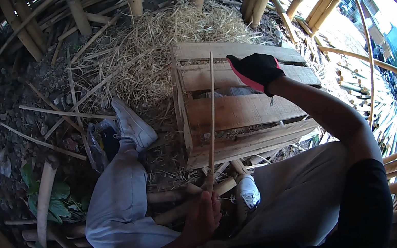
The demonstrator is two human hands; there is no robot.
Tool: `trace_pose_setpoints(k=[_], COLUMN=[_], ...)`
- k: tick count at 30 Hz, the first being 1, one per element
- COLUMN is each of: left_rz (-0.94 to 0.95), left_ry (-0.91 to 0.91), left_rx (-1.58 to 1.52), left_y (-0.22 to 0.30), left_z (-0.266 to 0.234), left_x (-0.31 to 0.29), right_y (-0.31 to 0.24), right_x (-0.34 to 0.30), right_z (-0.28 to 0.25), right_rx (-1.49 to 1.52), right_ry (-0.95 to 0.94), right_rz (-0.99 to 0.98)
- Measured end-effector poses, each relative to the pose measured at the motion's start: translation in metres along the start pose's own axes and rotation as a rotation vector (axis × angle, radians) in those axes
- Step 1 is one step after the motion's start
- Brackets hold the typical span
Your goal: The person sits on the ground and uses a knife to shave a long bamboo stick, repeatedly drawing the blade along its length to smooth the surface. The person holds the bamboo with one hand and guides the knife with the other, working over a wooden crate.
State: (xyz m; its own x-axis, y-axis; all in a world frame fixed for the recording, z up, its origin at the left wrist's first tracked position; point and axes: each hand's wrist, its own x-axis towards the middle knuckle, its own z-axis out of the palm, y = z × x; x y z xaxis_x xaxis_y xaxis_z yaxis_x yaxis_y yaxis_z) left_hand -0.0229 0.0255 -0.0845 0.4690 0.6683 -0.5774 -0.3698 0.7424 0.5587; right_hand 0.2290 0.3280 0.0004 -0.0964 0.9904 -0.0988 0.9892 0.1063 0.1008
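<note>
Rising from left hand (204,218), thin stick (213,114), right hand (256,70) near its top

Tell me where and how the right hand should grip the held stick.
Probably pinch the held stick by its slim upper part, coming from the right: the right hand is on that side, and the left hand wraps the lower part.
</note>
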Motion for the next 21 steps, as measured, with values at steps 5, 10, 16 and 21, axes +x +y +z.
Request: trace_pose_setpoints(k=[5,10,16,21], left_rz=[0.168,0.627,0.667,0.631], left_ry=[0.011,0.133,0.065,0.094], left_rx=[0.108,0.6,0.788,0.771], left_y=[-0.011,-0.005,0.007,0.009], left_z=[-0.01,-0.001,0.0,0.001], left_x=[-0.003,0.001,-0.003,-0.006], right_y=[-0.014,-0.015,-0.01,-0.089], right_x=[-0.016,-0.033,-0.041,-0.101], right_z=[-0.042,-0.02,-0.002,-0.065], right_rx=[0.17,0.075,0.306,0.852], right_ry=[0.026,0.073,0.369,-0.69], right_rz=[0.13,-0.095,-0.708,-0.172])
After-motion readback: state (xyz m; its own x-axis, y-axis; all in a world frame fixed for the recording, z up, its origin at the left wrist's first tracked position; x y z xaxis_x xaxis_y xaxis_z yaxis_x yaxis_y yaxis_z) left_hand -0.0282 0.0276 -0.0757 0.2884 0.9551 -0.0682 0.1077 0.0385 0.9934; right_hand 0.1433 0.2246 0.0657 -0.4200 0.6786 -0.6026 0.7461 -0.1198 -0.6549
